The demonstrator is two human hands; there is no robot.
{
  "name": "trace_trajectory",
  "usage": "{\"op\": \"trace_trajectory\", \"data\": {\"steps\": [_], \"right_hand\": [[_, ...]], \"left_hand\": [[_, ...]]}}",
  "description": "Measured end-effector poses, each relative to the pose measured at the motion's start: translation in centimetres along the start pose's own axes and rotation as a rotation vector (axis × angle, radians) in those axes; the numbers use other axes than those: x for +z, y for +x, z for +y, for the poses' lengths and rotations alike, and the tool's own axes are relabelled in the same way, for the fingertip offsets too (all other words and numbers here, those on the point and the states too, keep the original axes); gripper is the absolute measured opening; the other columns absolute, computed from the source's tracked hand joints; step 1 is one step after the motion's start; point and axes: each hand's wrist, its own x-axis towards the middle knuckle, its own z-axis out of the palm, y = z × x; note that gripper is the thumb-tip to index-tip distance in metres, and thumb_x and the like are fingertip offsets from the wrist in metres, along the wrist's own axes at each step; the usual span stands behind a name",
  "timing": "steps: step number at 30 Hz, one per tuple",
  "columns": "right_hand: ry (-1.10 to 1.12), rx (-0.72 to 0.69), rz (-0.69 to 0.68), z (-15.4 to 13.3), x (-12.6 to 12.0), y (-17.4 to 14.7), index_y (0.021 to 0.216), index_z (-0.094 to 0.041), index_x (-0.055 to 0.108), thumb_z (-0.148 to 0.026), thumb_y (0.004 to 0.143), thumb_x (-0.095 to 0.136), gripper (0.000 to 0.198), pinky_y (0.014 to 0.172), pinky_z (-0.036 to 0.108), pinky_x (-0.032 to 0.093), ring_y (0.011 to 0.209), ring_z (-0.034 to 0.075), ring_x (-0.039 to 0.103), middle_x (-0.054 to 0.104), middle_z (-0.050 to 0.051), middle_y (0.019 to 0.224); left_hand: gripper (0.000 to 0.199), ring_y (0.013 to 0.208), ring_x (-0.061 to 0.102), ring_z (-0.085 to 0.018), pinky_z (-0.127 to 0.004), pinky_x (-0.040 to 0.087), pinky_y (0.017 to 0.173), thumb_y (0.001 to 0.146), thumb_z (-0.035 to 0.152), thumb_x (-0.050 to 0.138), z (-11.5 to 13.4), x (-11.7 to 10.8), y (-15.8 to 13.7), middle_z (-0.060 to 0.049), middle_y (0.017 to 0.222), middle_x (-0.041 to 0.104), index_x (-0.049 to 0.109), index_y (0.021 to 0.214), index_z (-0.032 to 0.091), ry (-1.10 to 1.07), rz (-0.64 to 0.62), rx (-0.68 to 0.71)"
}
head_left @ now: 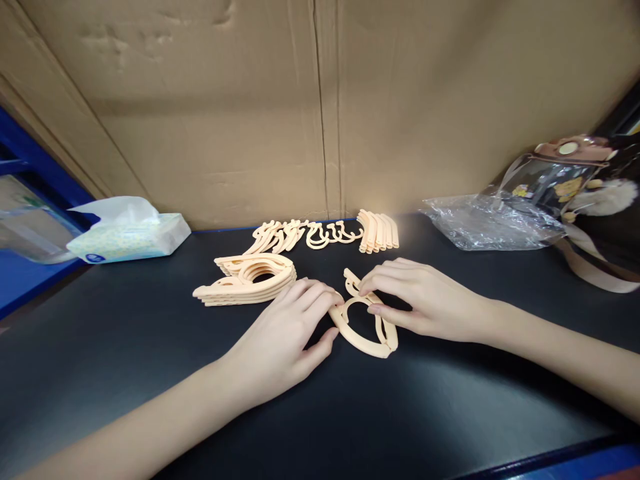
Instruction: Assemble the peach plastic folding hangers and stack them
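Observation:
A cream plastic folding hanger (pixel 367 345) lies folded on the black table between my two hands. My left hand (pixel 295 327) grips its left arm, fingers over the top and thumb at the near side. The fingers and thumb of my right hand (pixel 420 297) close on its right arm near the upper end. Left of it, beside my left hand, is a stack of similar folded hangers (pixel 240 290). Behind lie loose cream hooks (pixel 317 240), a bunch of hanger pieces (pixel 280 237) and a row of curved hanger arms (pixel 377 233).
A tissue box (pixel 133 240) stands at the left of the black table (pixel 310 427). At the right are crumpled clear plastic wrap (pixel 495 223) and a transparent bag (pixel 547 177) with a strap. Brown cardboard (pixel 240 113) rises behind the table.

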Motion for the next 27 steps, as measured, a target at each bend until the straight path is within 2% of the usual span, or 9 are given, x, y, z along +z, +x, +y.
{"op": "trace_trajectory", "data": {"steps": [8,13,17,20,22,24,27], "right_hand": [[0.294,0.058,-0.021,-0.1,0.1,-0.3,0.12,-0.022,0.052,-0.026,0.089,0.053,0.032,0.089,0.033,0.046,0.102,0.018,0.058,0.057,0.006,0.122],[0.443,0.032,-0.031,-0.2,0.3,-0.1,0.123,-0.022,0.049,-0.022,0.086,0.057,0.039,0.096,0.036,0.043,0.112,0.018,0.054,0.055,0.007,0.126],[0.618,0.05,-0.025,-0.5,0.4,0.0,0.123,-0.021,0.049,-0.02,0.088,0.054,0.036,0.099,0.036,0.041,0.115,0.017,0.053,0.056,0.007,0.124],[0.86,0.114,-0.052,-0.5,0.5,0.1,0.125,-0.021,0.045,-0.021,0.091,0.05,0.035,0.101,0.036,0.041,0.119,0.016,0.052,0.053,0.008,0.129],[1.0,0.135,-0.066,-0.3,0.8,0.2,0.127,-0.022,0.043,-0.02,0.091,0.049,0.037,0.102,0.036,0.041,0.121,0.016,0.05,0.05,0.008,0.132],[1.011,0.158,-0.027,0.0,1.2,0.3,0.125,-0.022,0.046,-0.022,0.089,0.053,0.036,0.102,0.036,0.039,0.12,0.016,0.05,0.052,0.007,0.129],[0.831,0.259,0.098,0.7,1.6,0.5,0.113,-0.02,0.056,-0.031,0.087,0.057,0.028,0.094,0.033,0.042,0.105,0.017,0.055,0.06,0.005,0.112]], "left_hand": [[0.03,0.107,0.05,-0.023,-0.037,0.043,0.093,0.09,0.024,0.049,-0.1,-0.2,-0.1,-0.007,0.115,0.055,0.048,0.12,0.022,-0.03,-0.039,0.0],[0.039,0.1,0.052,-0.023,-0.038,0.045,0.087,0.087,0.036,0.058,-0.2,-0.1,0.0,-0.006,0.108,0.057,0.046,0.121,0.023,-0.053,-0.02,-0.026],[0.053,0.115,0.048,-0.025,-0.041,0.043,0.095,0.083,0.048,0.061,-0.4,0.2,-0.1,-0.009,0.127,0.051,0.041,0.126,0.024,-0.086,0.002,-0.06],[0.073,0.131,0.036,-0.032,-0.049,0.035,0.105,0.079,0.057,0.061,-0.6,0.5,-0.3,-0.014,0.141,0.04,0.031,0.136,0.022,-0.049,-0.034,-0.09],[0.081,0.132,0.036,-0.033,-0.05,0.035,0.105,0.079,0.058,0.06,-0.7,0.6,-0.4,-0.015,0.143,0.039,0.024,0.141,0.022,-0.045,-0.076,-0.096],[0.079,0.125,0.044,-0.031,-0.046,0.041,0.101,0.08,0.056,0.059,-0.6,0.5,-0.4,-0.014,0.138,0.045,0.024,0.142,0.022,-0.061,-0.097,-0.085],[0.075,0.112,0.053,-0.026,-0.039,0.047,0.093,0.08,0.055,0.06,-0.4,0.3,-0.3,-0.011,0.127,0.052,0.029,0.14,0.02,-0.048,-0.076,-0.052]]}}
